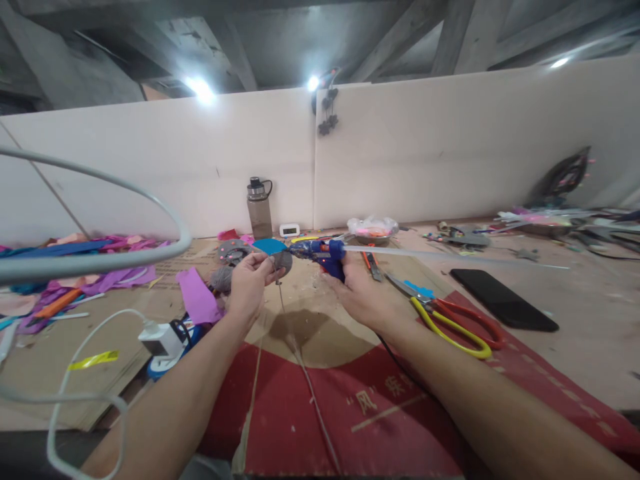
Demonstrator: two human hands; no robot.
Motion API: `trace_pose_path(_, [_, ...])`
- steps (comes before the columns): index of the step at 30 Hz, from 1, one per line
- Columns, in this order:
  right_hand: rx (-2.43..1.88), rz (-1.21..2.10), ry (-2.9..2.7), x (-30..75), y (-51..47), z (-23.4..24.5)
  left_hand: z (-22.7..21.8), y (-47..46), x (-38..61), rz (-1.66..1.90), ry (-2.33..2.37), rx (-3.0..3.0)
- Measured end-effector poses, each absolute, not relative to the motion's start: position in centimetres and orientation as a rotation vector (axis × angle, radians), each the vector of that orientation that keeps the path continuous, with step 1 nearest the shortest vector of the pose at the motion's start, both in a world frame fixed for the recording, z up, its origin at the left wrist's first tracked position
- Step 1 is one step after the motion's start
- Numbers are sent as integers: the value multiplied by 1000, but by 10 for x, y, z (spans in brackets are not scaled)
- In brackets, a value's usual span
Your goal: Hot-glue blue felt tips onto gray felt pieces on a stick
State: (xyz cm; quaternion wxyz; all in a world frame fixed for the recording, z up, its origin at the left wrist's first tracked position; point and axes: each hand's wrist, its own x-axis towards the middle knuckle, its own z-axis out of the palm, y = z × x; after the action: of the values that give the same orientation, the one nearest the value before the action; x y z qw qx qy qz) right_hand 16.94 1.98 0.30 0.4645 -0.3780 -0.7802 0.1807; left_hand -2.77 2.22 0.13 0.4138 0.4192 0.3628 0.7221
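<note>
My right hand (356, 287) is wrapped round the handle of a blue hot glue gun (320, 251). A long, pale glue stick (405, 251) juts out of the gun's back, to the right. My left hand (251, 279) pinches a small grey rounded piece (283, 264), and the gun's nozzle points at it, touching or very close. Just behind the fingers a bright blue flat piece (270, 247) shows; whether it is joined to the grey one I cannot tell. A thin wire-like stem (306, 380) runs from below the grey piece toward me.
Red-and-yellow-handled scissors (453, 320), a black phone (503, 299) and a cutter knife (371, 263) lie at the right. Coloured scraps (120, 273), a purple strip (200, 297) and a white plug (161, 339) are at the left. A bottle (260, 210) stands behind; a grey tube (170, 220) crosses in front.
</note>
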Motion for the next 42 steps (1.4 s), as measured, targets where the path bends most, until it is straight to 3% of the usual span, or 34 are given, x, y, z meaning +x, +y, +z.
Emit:
trace_pose_path(36, [-877, 441, -1854, 171, 25, 3, 4, 23, -29, 1823, 919, 1019])
trace_pose_path(42, [-1100, 1052, -1699, 169, 45, -14, 3, 24, -29, 1808, 934, 1015])
